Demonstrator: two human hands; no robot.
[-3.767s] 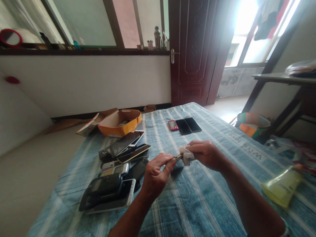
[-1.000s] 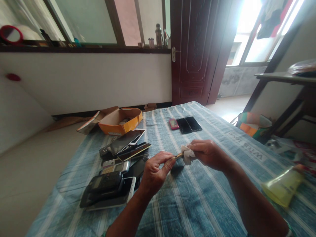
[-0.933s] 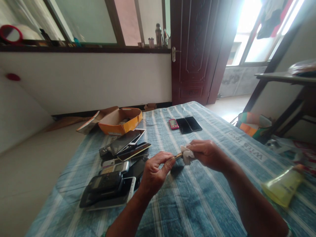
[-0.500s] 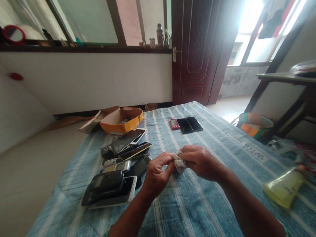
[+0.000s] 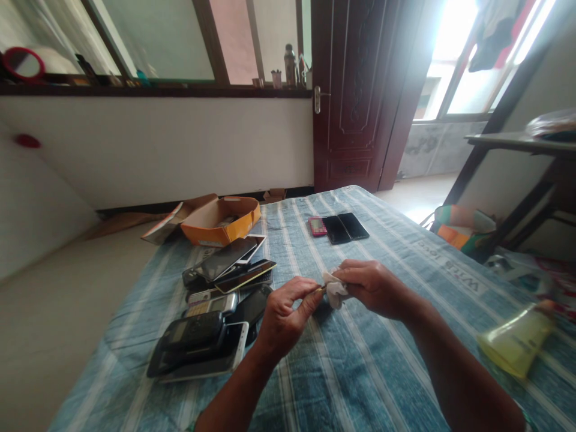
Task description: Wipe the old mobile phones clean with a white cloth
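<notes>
My left hand [image 5: 288, 315] is closed, thumb and fingers pinching a small thin piece [image 5: 321, 289] with a yellowish edge; its kind is too small to tell. Against the far end of that piece, my right hand [image 5: 378, 288] grips a crumpled white cloth [image 5: 335, 294]. Both hands are just above the striped blue bedspread [image 5: 351, 366]. Beyond them lie a pink keypad phone [image 5: 317, 226] and two black phones [image 5: 346, 228] side by side. Left of my left hand is a heap of old phones, with a black handset [image 5: 193, 332] on a white-edged tablet-like device [image 5: 238, 348].
An orange cardboard box [image 5: 245, 225] with its flap open stands at the bed's far left edge. On the right lies a translucent yellow bottle-like container [image 5: 517, 342]. Behind the bed are a dark red door [image 5: 355, 144] and a shelf [image 5: 508, 140] to the right.
My right hand has shifted slightly right and up with the cloth, away from my left fingertips. The yellowish edge of the small piece now shows between the hands.
</notes>
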